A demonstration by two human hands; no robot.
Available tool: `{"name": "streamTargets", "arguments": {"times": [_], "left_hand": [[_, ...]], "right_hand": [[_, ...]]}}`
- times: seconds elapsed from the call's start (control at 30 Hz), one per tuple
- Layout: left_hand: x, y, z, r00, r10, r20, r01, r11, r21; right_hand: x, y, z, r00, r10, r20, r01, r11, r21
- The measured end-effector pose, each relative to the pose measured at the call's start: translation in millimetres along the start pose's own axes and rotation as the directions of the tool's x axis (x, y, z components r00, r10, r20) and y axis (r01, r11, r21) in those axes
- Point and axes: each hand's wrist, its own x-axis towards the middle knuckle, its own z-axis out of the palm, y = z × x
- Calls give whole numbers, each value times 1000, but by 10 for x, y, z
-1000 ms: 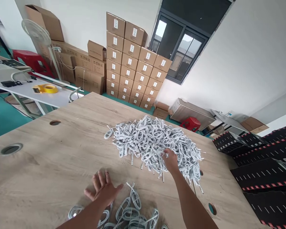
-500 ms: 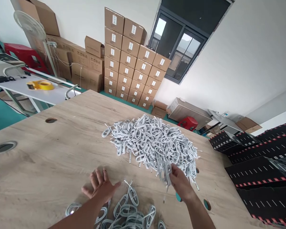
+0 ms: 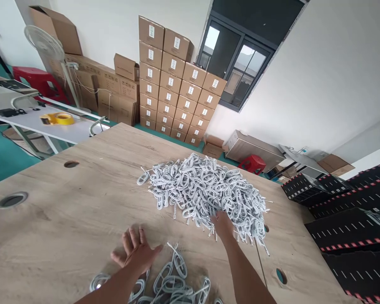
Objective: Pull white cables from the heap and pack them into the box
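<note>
Checking in from my remote feed: biggest thing in view is the tall stack of cardboard cartons [image 3: 172, 80] against the wall, all taped shut with white labels, so I can't see what's in them. Off to the right sit black boxes with red-dashed edges [image 3: 348, 228], contents hidden too. The wood-look counter [image 3: 82, 202] fills the middle, and a white side counter [image 3: 28, 124] behind it carries a yellow tape dispenser [image 3: 57, 119].

On the main counter there's a big heap of white coiled cables [image 3: 205, 194], with a smaller batch of coiled cables [image 3: 174, 274] lying nearer the person, loose and in no container.

The change: half a second ago the right hand [image 3: 223, 226] had a bundle lifted at the heap's near edge, and now it's pushed down into the heap. The cables cover the fingers, so I can't tell if it's gripping anything. The left hand [image 3: 136, 251] is open, fingers spread, resting flat on the counter just above the smaller batch, holding nothing.
</note>
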Motion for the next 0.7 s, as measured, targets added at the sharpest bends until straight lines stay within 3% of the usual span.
{"name": "streamTargets", "arguments": {"times": [0.1, 0.2, 0.27, 0.4, 0.47, 0.6, 0.7], "left_hand": [[-38, 8, -16, 1000, 10, 12, -9, 1000, -7], [-56, 9, -14, 1000, 22, -10, -22, 999, -44], [-55, 7, -6, 1000, 29, -3, -29, 997, -66], [-67, 15, -23, 1000, 19, 21, -18, 998, -60], [-84, 20, -48, 999, 8, 34, -7, 999, -39], [-92, 2, -52, 998, 12, 59, -8, 998, -56], [-67, -23, -5, 998, 31, 58, -26, 996, -88]], "right_hand": [[60, 248, -53, 1000, 9, 5, -10, 980, 200], [-9, 492, -171, 999, 31, -42, -4, 844, 536], [-85, 512, -190, 997, -42, -67, 75, 789, 610], [-180, 120, 61, 932, -340, -127, 358, 805, 473], [-158, -182, 268, 904, -411, -117, 424, 831, 359], [-39, -653, 553, 941, -339, -22, 337, 925, 174], [19, -769, 540, 960, -272, -59, 279, 943, 180]]}}
